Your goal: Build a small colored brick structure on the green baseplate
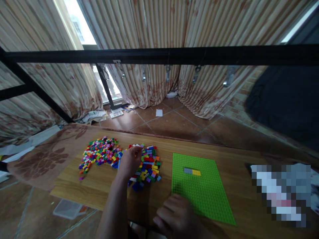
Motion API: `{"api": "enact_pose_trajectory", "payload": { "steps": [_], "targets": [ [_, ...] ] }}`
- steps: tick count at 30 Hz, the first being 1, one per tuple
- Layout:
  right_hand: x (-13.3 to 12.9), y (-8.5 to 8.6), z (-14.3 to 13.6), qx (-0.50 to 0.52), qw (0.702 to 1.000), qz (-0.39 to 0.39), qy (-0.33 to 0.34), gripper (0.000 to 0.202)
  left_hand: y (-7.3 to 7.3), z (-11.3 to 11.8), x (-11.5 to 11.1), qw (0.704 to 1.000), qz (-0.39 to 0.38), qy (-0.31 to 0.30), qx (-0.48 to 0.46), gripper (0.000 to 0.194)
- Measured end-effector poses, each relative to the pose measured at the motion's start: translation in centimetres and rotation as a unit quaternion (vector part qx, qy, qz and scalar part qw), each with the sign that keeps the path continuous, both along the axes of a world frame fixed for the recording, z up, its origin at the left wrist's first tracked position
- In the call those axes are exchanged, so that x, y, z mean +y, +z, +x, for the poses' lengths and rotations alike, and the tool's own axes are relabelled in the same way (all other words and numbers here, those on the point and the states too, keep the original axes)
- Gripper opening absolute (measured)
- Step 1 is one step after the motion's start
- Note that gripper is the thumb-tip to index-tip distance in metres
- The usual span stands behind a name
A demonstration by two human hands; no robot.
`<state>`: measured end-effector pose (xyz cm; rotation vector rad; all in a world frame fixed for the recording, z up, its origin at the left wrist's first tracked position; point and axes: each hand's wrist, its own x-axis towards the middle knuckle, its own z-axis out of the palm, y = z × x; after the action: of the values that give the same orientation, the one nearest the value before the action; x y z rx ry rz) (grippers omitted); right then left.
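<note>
My left hand (131, 161) is over the larger-brick pile (149, 162), its fingers curled together at the pile's left part; whatever they may hold is too small to make out. My right hand (174, 212) rests with curled fingers at the table's front edge, beside the near left corner of a green baseplate (204, 192). Nothing shows in its fingers. On the baseplate sit a grey brick (187, 171) and a yellow brick (196, 172), end to end. Left of my left hand spreads a pile of small multicoloured bricks (99, 151).
The wooden table (97, 186) has a patterned cloth (45, 159) at its left. A black metal bar (149, 56) with hooks crosses the view beyond it. A clear plastic box (66, 209) lies on the floor at front left. A blurred-out object (281, 196) is at the right.
</note>
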<state>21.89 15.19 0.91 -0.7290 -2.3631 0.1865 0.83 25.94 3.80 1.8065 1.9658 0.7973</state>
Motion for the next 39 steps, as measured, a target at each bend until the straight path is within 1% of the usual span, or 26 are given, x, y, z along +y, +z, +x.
{"api": "enact_pose_trajectory", "payload": {
  "steps": [3, 8, 12, 15, 18, 22, 26, 33, 39],
  "targets": [
    [0.1, -0.1, 0.0, 0.000, 1.000, 0.010, -0.002, 0.039, -0.2, 0.5, 0.3, 1.000, 0.011, -0.013, 0.002, 0.024],
    [0.2, -0.1, 0.1, -0.004, 1.000, 0.019, -0.008, 0.039, -0.4, 1.5, 0.7, 0.998, 0.013, -0.020, 0.059, 0.024],
    [0.1, -0.2, 0.2, -0.002, 0.999, 0.029, -0.014, 0.042, -0.5, 2.5, 1.1, 0.994, 0.038, -0.032, 0.096, 0.026],
    [0.0, -0.3, 0.3, -0.004, 1.000, 0.018, -0.013, 0.041, -0.8, 3.2, 1.5, 0.990, 0.060, -0.053, 0.116, 0.028],
    [0.1, -0.4, 0.5, -0.004, 1.000, 0.010, -0.011, 0.039, -1.3, 3.8, 1.8, 0.986, 0.065, -0.070, 0.134, 0.031],
    [0.2, -0.6, 0.6, 0.003, 1.000, 0.013, -0.007, 0.039, -1.6, 4.4, 2.0, 0.983, 0.046, -0.083, 0.159, 0.038],
    [0.3, -0.6, 0.7, 0.010, 1.000, 0.008, -0.006, 0.038, -1.7, 4.8, 2.0, 0.980, 0.011, -0.068, 0.185, 0.041],
    [0.3, -0.2, 0.9, 0.012, 1.000, 0.006, 0.002, 0.037, -1.4, 4.8, 1.8, 0.975, -0.024, -0.066, 0.211, 0.028],
    [0.3, -0.5, 0.9, 0.000, 1.000, 0.001, 0.001, 0.034, -0.7, 4.6, 1.3, 0.978, -0.017, -0.074, 0.193, 0.024]
  ]
}}
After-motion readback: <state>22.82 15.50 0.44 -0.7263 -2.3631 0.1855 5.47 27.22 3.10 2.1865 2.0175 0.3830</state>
